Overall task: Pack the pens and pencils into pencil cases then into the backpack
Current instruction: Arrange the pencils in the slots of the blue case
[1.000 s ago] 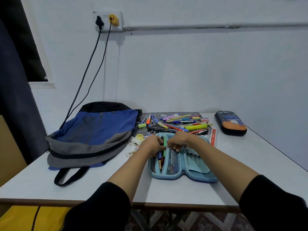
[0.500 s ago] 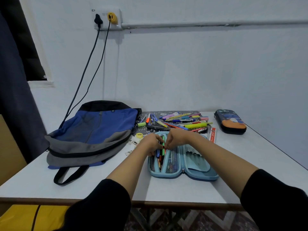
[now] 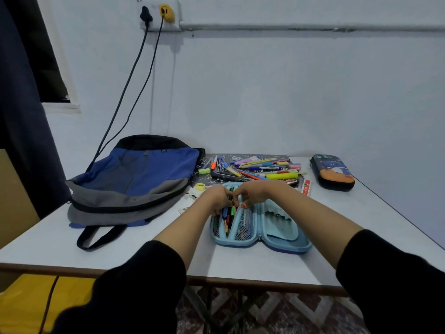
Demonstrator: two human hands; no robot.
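A light blue pencil case [image 3: 277, 233] lies open on the white table [image 3: 252, 261] in front of me. Several pens [image 3: 230, 213] stand in its left mesh half. My left hand [image 3: 216, 197] and my right hand [image 3: 252, 194] meet over the top of those pens, fingers curled and pinching at them. A heap of loose pens and pencils [image 3: 262, 168] lies behind the case on a dark patterned sheet. The blue and grey backpack [image 3: 134, 182] lies flat to the left. A second, dark case with an orange end [image 3: 333, 174] sits shut at the right.
A yellow sharpener [image 3: 199, 186] and small paper scraps lie between backpack and case. A red ruler [image 3: 305, 188] lies right of my hand. Two cables hang from a wall socket [image 3: 159, 14] down behind the backpack. The table's right edge runs diagonally nearby.
Both hands stayed over the pens in the case's left half, with the fingers shifting slightly as they work the pens in. The view moved a little closer.
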